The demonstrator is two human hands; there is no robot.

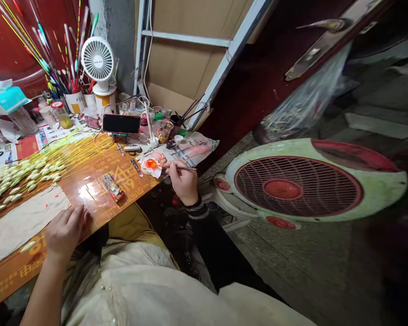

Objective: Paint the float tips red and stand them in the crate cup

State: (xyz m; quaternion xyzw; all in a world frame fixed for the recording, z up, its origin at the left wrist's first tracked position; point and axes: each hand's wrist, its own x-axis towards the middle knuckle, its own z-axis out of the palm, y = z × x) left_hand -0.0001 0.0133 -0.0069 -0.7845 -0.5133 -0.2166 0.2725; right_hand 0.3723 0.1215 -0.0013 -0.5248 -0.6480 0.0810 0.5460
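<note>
The right hand (185, 182) pinches a thin dark paintbrush (180, 168) to what seems a small glossy orange blob (151, 163), while the left hand (65, 231), fingers loosely curled around nothing, rests well left of it on a crumpled beige cloth (27, 224).

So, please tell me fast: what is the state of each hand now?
Left hand: loosely curled on the board, holding nothing visible.
Right hand: closed, holding a brush.
</note>
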